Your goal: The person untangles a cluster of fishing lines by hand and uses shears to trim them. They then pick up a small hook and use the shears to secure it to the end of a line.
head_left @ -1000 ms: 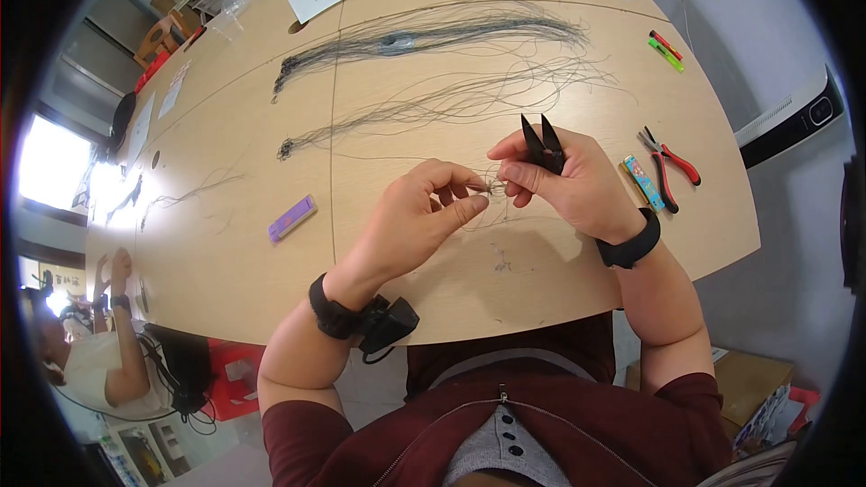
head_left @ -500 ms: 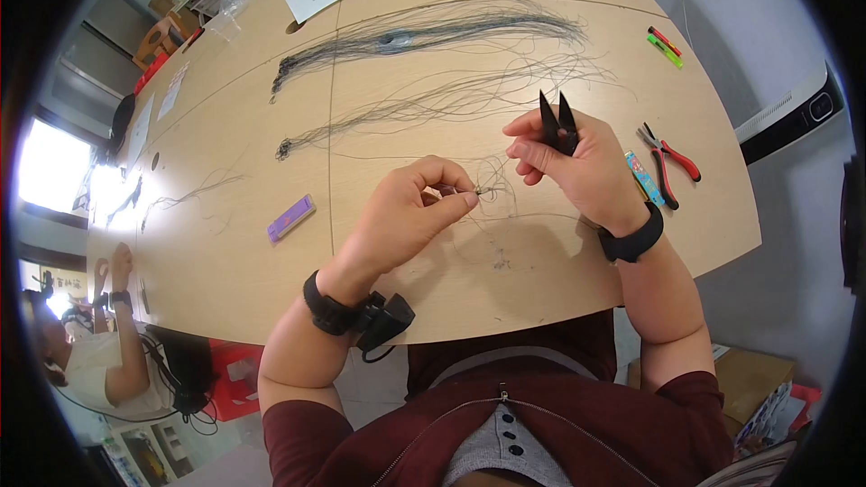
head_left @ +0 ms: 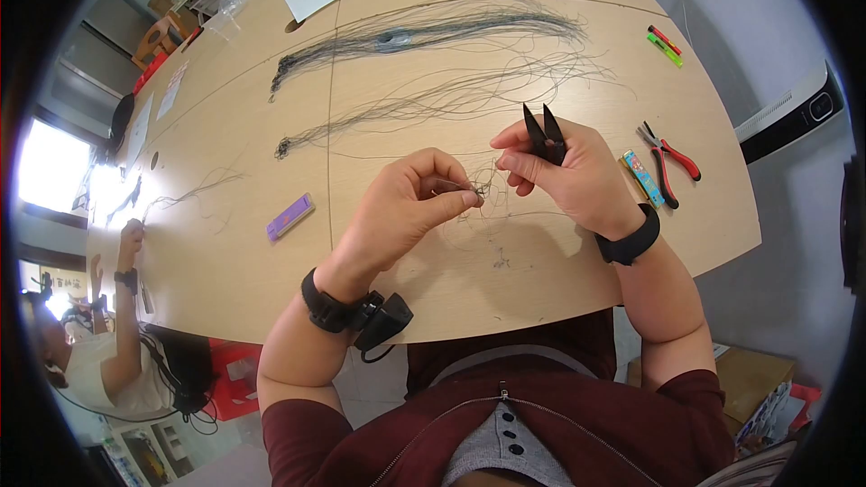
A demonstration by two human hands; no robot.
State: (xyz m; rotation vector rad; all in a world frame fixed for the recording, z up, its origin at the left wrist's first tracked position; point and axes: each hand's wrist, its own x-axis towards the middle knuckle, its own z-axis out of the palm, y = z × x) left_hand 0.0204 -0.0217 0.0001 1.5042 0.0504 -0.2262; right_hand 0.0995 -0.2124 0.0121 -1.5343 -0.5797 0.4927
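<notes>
Between thumb and index finger, my left hand [head_left: 406, 198] pinches a small tangle of thin wire-like strands [head_left: 487, 182], close over the table. Black thread snips [head_left: 546, 142] rest in my right hand [head_left: 577, 176], their two pointed blades apart and aimed away from me. The thumb and fingertips of that hand are right beside the tangle's upper right side. Small dark scraps [head_left: 501, 259] lie on the table below the hands. Farther off, a bundle of long thin strands [head_left: 424, 101] stretches across the tabletop, knotted at its left end.
A thicker strand bundle [head_left: 451, 32] lies farther back. Pliers with red handles [head_left: 672, 162] and a blue patterned packet [head_left: 641, 179] are to the right; a purple box [head_left: 290, 216] is on the left. At far left, a co-worker's hand [head_left: 132, 239] is at the table edge.
My right hand has moved left and slightly down, bringing the snips and its fingertips nearer the tangle. My left hand stays nearly in place. The co-worker's hand has moved up toward strands.
</notes>
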